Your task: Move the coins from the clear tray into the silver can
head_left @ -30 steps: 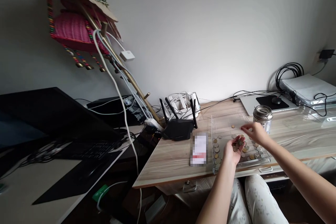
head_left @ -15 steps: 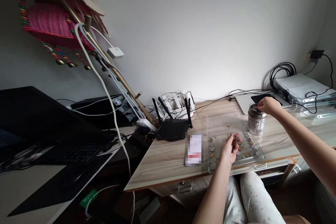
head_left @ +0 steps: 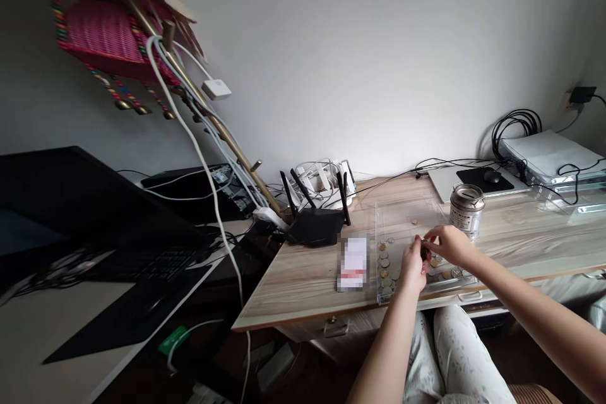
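Observation:
My left hand [head_left: 415,267] is curled around several coins [head_left: 423,253] above the clear plastic tray [head_left: 377,227]. Bent over from the right, my right hand [head_left: 449,245] has its thumb and fingertips pinched at a coin at the top of that handful. Gold and silver coins [head_left: 384,273] lie in the tray, with more partly hidden under my hands. A lone gold coin [head_left: 415,221] is farther back in it. Just behind my right hand stands a round metal tin [head_left: 466,209] with a slot in its lid.
A phone-sized pale item [head_left: 353,263], blurred out, lies left of the tray. Behind it are a black router [head_left: 315,227] and white cabled devices [head_left: 322,183]. A mouse [head_left: 492,176] sits on a black pad at back right. The desk's front edge [head_left: 303,320] runs near my knees.
My right hand has come away from the tin's lid, down and left to the coins in my left hand. The left hand stays over the tray. The view has shifted slightly.

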